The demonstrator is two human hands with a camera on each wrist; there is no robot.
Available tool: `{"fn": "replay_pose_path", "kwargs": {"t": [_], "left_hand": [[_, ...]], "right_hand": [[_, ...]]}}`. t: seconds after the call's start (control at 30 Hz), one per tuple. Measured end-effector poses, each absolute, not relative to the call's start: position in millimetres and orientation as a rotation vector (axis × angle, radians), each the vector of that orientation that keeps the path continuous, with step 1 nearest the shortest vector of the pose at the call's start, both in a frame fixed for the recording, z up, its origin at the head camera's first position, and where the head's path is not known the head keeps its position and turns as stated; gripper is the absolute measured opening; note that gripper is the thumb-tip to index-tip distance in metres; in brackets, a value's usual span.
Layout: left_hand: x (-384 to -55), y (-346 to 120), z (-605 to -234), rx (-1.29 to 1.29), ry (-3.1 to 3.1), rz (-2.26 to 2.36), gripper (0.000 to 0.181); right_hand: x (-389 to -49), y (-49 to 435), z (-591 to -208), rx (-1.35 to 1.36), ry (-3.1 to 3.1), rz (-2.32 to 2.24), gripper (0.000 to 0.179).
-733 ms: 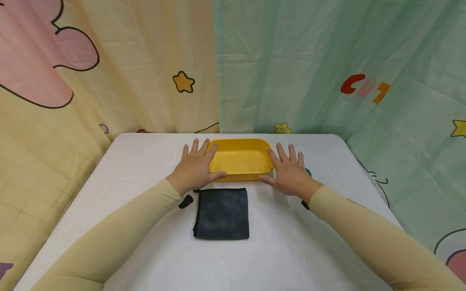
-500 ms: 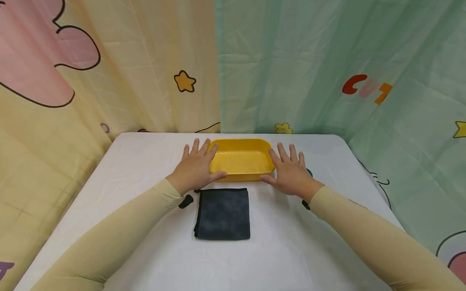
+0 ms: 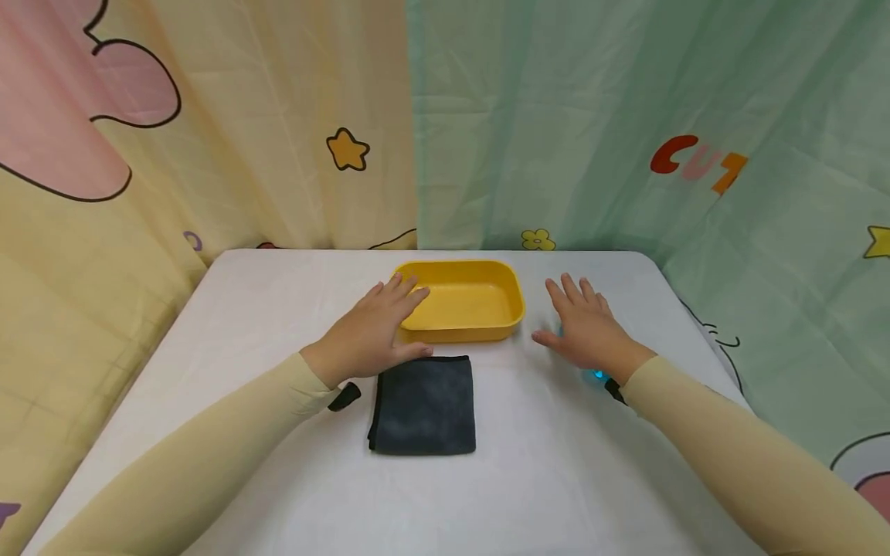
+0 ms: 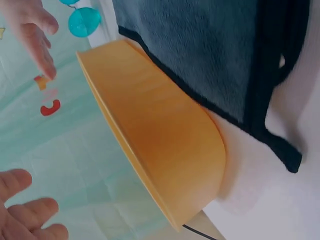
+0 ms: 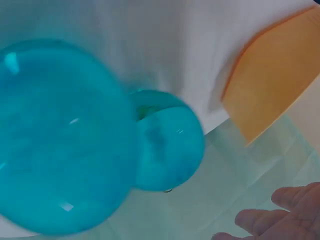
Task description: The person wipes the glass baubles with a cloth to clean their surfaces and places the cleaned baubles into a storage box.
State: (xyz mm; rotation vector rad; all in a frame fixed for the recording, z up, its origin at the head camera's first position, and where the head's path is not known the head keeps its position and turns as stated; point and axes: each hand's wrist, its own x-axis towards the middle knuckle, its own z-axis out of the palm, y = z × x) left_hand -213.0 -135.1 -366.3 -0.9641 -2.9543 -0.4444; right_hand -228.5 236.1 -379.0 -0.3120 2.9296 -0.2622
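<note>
A yellow rectangular plastic tub (image 3: 460, 336) stands on the white table. My left hand (image 3: 368, 332) hovers at its left side, fingers spread, overlapping the rim in the head view; the left wrist view has the fingers apart from the tub wall (image 4: 160, 145). Below the tub lies a folded dark grey cloth (image 3: 424, 405) with black edging. To the right of the tub my right hand (image 3: 589, 333) is spread in the air, holding nothing. Two glossy, see-through blue round objects, a larger-looking one (image 5: 60, 140) and another (image 5: 170, 145), sit under it, mostly hidden in the head view.
The white table (image 3: 278, 278) has rounded far corners. Patterned curtains, cream (image 3: 278, 154) on the left and green (image 3: 556, 139) on the right, hang around it. Black wrist straps show at both cuffs.
My right hand has moved right, away from the tub and over the blue round objects. My left hand has shifted slightly left and toward me. Tub and cloth stay put.
</note>
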Motion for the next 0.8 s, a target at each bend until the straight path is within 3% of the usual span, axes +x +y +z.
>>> {"fn": "replay_pose_path", "kwargs": {"t": [0.33, 0.53, 0.8], "left_hand": [[-185, -132, -368, -1.264, -2.906, -0.537, 0.085], [-177, -127, -378, -1.392, -2.966, -0.486, 0.089], [-177, -121, -401, -1.376, -3.162, -0.441, 0.087]], "right_hand": [[-222, 273, -379, -0.307, 2.897, -0.186, 0.097], [-215, 289, -380, -0.293, 2.872, -0.242, 0.097], [-201, 310, -385, -0.305, 2.83, -0.345, 0.098]]}}
